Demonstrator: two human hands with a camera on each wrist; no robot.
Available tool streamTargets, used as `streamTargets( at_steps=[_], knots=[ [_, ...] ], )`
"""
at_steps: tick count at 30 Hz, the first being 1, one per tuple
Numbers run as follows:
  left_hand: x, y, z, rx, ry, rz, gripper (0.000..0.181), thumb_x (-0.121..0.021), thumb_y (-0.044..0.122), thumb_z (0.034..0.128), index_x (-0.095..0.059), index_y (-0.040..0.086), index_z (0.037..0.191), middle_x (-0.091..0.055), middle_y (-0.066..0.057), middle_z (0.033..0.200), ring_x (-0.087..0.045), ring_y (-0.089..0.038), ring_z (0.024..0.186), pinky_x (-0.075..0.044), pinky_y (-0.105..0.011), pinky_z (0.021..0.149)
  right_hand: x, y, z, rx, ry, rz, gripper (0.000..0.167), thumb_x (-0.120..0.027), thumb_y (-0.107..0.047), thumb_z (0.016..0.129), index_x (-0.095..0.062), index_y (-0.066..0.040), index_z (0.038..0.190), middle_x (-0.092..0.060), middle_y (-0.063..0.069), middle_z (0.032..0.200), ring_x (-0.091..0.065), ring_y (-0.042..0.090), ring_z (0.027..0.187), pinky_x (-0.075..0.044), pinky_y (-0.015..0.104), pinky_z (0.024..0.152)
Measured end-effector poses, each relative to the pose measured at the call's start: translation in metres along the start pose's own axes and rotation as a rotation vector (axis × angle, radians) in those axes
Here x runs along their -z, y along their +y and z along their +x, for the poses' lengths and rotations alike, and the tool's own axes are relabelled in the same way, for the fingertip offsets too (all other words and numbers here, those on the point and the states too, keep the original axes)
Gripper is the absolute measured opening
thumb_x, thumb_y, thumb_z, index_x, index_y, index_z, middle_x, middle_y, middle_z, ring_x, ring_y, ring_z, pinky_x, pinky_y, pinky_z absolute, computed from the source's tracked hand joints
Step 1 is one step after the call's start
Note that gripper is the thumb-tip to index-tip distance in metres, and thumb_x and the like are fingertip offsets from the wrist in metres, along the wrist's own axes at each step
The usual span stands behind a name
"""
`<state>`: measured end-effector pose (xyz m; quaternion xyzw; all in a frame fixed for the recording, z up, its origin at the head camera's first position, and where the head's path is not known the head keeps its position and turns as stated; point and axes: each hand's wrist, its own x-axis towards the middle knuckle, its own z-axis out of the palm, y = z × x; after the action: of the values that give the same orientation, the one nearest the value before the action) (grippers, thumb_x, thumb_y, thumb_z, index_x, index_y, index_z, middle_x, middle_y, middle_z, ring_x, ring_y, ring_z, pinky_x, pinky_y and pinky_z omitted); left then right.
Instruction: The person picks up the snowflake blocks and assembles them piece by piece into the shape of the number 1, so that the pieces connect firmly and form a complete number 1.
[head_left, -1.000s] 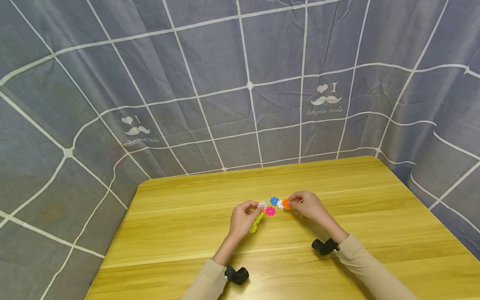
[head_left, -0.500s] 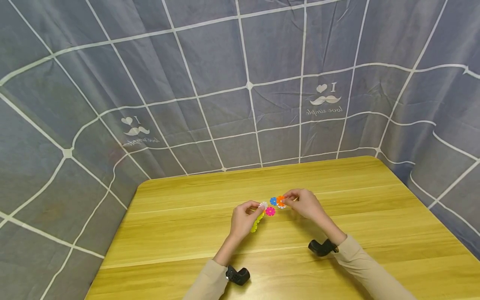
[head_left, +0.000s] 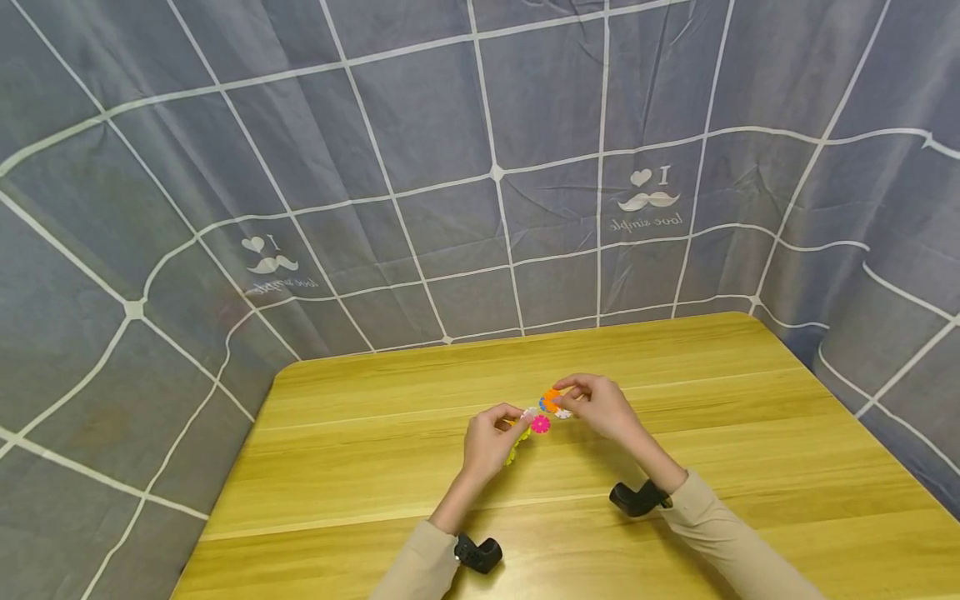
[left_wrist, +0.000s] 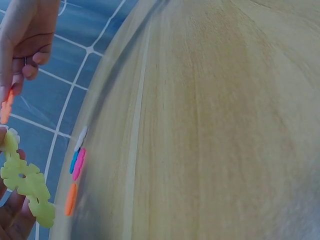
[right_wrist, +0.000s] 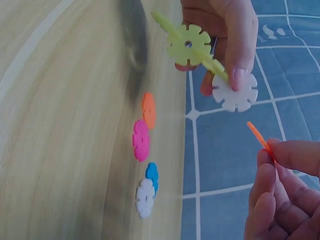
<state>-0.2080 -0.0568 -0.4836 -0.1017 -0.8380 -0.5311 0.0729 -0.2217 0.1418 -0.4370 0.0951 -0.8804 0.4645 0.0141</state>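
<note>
Pinching a white disc (right_wrist: 237, 100), joined to yellow discs (right_wrist: 178, 51), in left hand (head_left: 487, 442) and an orange disc (right_wrist: 259, 134) in right hand (head_left: 606, 408), head view's lower centre; best to line both up crosswise, then press gently.

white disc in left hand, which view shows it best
Right wrist view: the held white disc shows large, nearly face-on. Head view shows it tiny and partly covered; left wrist, only a small part near the left edge.

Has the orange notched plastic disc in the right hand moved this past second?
Yes. In the head view the orange disc moved left, from right of the white notched disc on the table to overlapping the blue notched disc.
</note>
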Motion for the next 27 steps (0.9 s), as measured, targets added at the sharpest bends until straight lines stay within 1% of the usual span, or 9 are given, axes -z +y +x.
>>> streamTargets(
  at_steps=[4, 8, 13, 18, 20, 22, 25, 27],
  knots=[
    [-0.0008, 0.0013, -0.0005, -0.02, 0.002, 0.006, 0.02, -0.071, 0.034, 0.0866, -0.075, 0.014, 0.086, -0.074, -0.002, 0.083, -0.061, -0.004, 0.064, -0.047, -0.019, 0.051, -0.0019, -0.0022, 0.0004, 0.017, -0.002, 0.027, 0.023, -0.071, -0.014, 0.085, -0.071, -0.003, 0.106, -0.072, 0.011, 0.082, -0.061, 0.022, 0.061, -0.037, 0.02, 0.047],
    [-0.0016, 0.0021, -0.0009, -0.024, -0.001, 0.011, 0.021, -0.071, 0.035, 0.0864, -0.075, 0.015, 0.086, -0.074, -0.003, 0.083, -0.062, -0.005, 0.065, -0.047, -0.019, 0.05, -0.0037, -0.004, 0.0011, 0.022, 0.008, 0.025, 0.022, -0.071, -0.014, 0.085, -0.072, -0.002, 0.104, -0.072, 0.009, 0.081, -0.06, 0.016, 0.059, -0.038, 0.019, 0.047],
    [-0.0024, 0.003, -0.0013, -0.027, -0.002, 0.024, 0.02, -0.071, 0.034, 0.0866, -0.075, 0.015, 0.087, -0.074, -0.003, 0.083, -0.062, -0.005, 0.065, -0.047, -0.019, 0.049, -0.0057, -0.0061, 0.0002, 0.025, 0.008, 0.032, 0.021, -0.071, -0.013, 0.085, -0.072, -0.002, 0.103, -0.072, 0.008, 0.082, -0.061, 0.017, 0.06, -0.039, 0.02, 0.048],
    [-0.0027, 0.0034, -0.0013, -0.039, 0.005, 0.029, 0.02, -0.07, 0.034, 0.0868, -0.075, 0.015, 0.087, -0.075, -0.002, 0.088, -0.063, -0.007, 0.067, -0.048, -0.019, 0.052, -0.008, -0.0072, 0.0001, 0.003, 0.006, 0.026, 0.02, -0.07, -0.011, 0.084, -0.073, -0.004, 0.102, -0.072, 0.006, 0.08, -0.056, 0.012, 0.057, -0.037, 0.019, 0.047],
    [-0.003, 0.0034, -0.0012, -0.045, 0.009, 0.032, 0.019, -0.07, 0.034, 0.0868, -0.075, 0.015, 0.087, -0.075, -0.002, 0.089, -0.063, -0.007, 0.068, -0.048, -0.019, 0.053, -0.0089, -0.0074, 0.0005, -0.005, 0.005, 0.028, 0.019, -0.07, -0.011, 0.084, -0.073, -0.005, 0.101, -0.072, 0.006, 0.08, -0.057, 0.014, 0.059, -0.037, 0.019, 0.047],
    [-0.0036, 0.003, -0.001, -0.055, 0.015, 0.038, 0.019, -0.07, 0.034, 0.0869, -0.075, 0.015, 0.087, -0.075, -0.001, 0.089, -0.063, -0.007, 0.068, -0.049, -0.019, 0.055, -0.0093, -0.0076, 0.0007, -0.004, 0.004, 0.026, 0.019, -0.069, -0.011, 0.084, -0.073, -0.005, 0.101, -0.072, 0.006, 0.08, -0.061, 0.019, 0.062, -0.038, 0.02, 0.048],
    [-0.0045, 0.002, -0.0007, -0.09, 0.022, 0.034, 0.018, -0.071, 0.031, 0.0868, -0.075, 0.014, 0.085, -0.075, -0.002, 0.087, -0.064, -0.007, 0.068, -0.051, -0.018, 0.058, -0.0091, -0.0087, 0.001, -0.008, 0.004, 0.033, 0.018, -0.068, -0.01, 0.084, -0.074, -0.005, 0.1, -0.072, 0.008, 0.08, -0.065, 0.028, 0.067, -0.041, 0.021, 0.049],
    [-0.0051, 0.0015, -0.0009, -0.12, 0.023, 0.022, 0.018, -0.07, 0.03, 0.0873, -0.074, 0.013, 0.084, -0.074, -0.002, 0.085, -0.064, -0.007, 0.068, -0.051, -0.018, 0.059, -0.0085, -0.01, 0.0015, 0.002, 0.002, 0.032, 0.017, -0.068, -0.008, 0.084, -0.074, -0.004, 0.099, -0.072, 0.009, 0.078, -0.066, 0.029, 0.068, -0.042, 0.021, 0.049]
  ],
)
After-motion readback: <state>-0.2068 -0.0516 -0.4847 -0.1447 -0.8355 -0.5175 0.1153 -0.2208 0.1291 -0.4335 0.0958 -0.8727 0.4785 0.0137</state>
